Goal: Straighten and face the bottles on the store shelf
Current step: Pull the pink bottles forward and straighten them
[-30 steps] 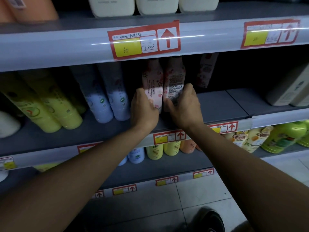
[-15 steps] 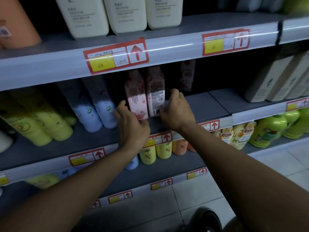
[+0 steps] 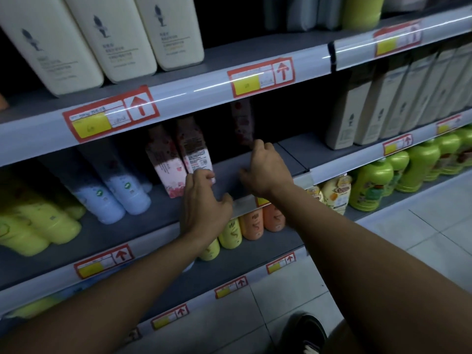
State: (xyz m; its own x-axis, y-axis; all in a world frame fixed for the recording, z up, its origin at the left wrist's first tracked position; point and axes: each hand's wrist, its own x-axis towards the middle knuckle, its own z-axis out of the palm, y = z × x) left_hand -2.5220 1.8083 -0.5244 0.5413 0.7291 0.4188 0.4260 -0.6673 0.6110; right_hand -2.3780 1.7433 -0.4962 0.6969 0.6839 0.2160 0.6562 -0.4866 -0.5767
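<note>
**Hidden, cropped and blurred on the shelves**

The upper shelf's grey front rail (image 3: 178, 98) hides the tops of the two pink flowered bottles (image 3: 178, 159) and of a third pink bottle (image 3: 242, 121), dim far back. The left hand (image 3: 204, 200) covers the base of the right-hand pink bottle. The small print on the red-and-yellow price tags (image 3: 109, 116) is too blurred to read. The tall cream bottles (image 3: 102, 39) above are cut off by the top edge.

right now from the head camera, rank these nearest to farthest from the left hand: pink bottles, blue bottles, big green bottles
1. pink bottles: at the left hand fingertips, middle shelf.
2. blue bottles: further left, same shelf.
3. big green bottles: far right, lower shelf.
</note>
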